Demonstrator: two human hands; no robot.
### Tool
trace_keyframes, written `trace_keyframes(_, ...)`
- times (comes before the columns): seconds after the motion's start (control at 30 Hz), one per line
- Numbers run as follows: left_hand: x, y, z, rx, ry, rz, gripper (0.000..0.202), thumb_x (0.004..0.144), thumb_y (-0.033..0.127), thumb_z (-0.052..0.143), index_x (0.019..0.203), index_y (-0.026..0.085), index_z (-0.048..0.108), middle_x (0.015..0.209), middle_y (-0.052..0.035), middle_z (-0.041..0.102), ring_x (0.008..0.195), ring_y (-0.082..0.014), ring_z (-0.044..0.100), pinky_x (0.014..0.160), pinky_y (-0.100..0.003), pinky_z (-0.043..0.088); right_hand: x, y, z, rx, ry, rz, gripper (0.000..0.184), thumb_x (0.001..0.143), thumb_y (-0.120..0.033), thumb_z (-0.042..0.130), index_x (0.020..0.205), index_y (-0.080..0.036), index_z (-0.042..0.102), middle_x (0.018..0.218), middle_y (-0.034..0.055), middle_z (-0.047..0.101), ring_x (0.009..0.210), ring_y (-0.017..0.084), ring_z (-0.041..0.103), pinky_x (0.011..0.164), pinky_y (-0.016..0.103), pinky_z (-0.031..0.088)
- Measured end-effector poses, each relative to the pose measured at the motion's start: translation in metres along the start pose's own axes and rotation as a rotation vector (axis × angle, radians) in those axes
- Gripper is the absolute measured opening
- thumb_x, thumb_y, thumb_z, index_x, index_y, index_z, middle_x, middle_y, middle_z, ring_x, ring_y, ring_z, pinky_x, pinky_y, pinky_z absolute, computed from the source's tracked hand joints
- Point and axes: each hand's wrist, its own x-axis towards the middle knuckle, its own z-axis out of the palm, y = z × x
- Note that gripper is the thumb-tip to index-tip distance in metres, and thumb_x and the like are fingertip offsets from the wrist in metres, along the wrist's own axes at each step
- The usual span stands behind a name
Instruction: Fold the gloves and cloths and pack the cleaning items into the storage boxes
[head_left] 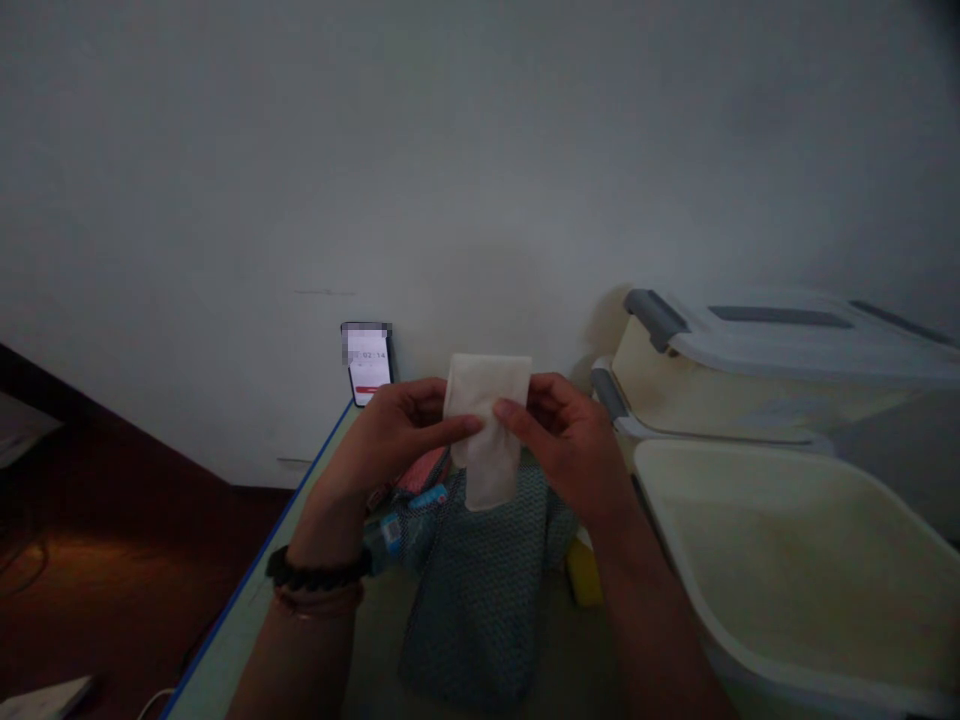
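At the far left, one pale flat object [49, 698] lies on the dark floor [127, 560], cut off by the frame. One phone [370, 368] leans upright against the wall [480, 150], part of its screen pixelated. One table [232, 640] with a blue edge runs beneath everything, its near end out of frame. The left hand [390, 425], bands on its wrist, pinches one folded white sheet [491, 465] between thumb and fingers; the fingertips are hidden behind it. Below lie one reddish item [424, 470], half covered, and two blue labels [428, 498], whose print is too blurred to read. The white sheet hangs above one patterned teal cloth [476, 600], dim towards its lower end. The right hand [577, 440] grips the sheet's other side, fingertips likewise hidden. One yellow object [583, 573] shows partly past the right forearm. Rightmost are two stacked lidded boxes [697, 395] and one open tub [810, 560], cropped by the frame.
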Motion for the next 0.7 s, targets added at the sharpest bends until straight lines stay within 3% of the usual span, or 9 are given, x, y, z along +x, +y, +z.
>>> trace_keyframes(0.27,0.0017,-0.0004,-0.0001,0.015,0.156,0.004,0.009,0.066,0.021,0.075,0.075,0.019,0.074,0.071,-0.0030,0.075,0.061,-0.0172,0.069,0.054,-0.024,0.056,-0.0005,0.0002,-0.0003,-0.001,-0.058,0.005,0.024,0.076,-0.034,0.067,0.095,-0.020,0.063,0.093,0.0049,0.072,0.084,0.017,0.067,0.076,0.034,0.056)
trace_keyframes(0.43,0.0038,-0.0029,-0.0032,-0.005,0.218,0.008,0.010,0.066,0.024,0.077,0.072,0.018,0.073,0.065,-0.0027,0.073,0.059,-0.0170,0.067,0.054,-0.025,0.056,-0.0013,0.0006,-0.0007,-0.018,-0.097,0.022,0.019,0.078,-0.028,0.065,0.096,-0.020,0.064,0.093,0.0042,0.072,0.084,0.016,0.067,0.077,0.033,0.055)
trace_keyframes(0.53,0.0039,-0.0046,-0.0052,-0.032,0.203,-0.003,0.011,0.067,0.025,0.076,0.073,0.018,0.072,0.064,-0.0027,0.072,0.059,-0.0170,0.067,0.054,-0.025,0.056,-0.0012,0.0001,0.0001,0.007,-0.086,0.041,0.018,0.077,-0.024,0.065,0.095,-0.020,0.065,0.092,0.0036,0.073,0.082,0.015,0.068,0.075,0.031,0.056)
trace_keyframes(0.7,0.0033,-0.0064,-0.0069,-0.084,0.049,-0.029,0.021,0.065,0.022,0.077,0.085,0.019,0.071,0.075,-0.0017,0.074,0.063,-0.0155,0.068,0.057,-0.022,0.055,-0.0005,0.0006,0.0004,0.032,-0.044,0.052,0.016,0.076,-0.023,0.067,0.091,-0.020,0.066,0.089,0.0032,0.074,0.079,0.015,0.069,0.070,0.030,0.056)
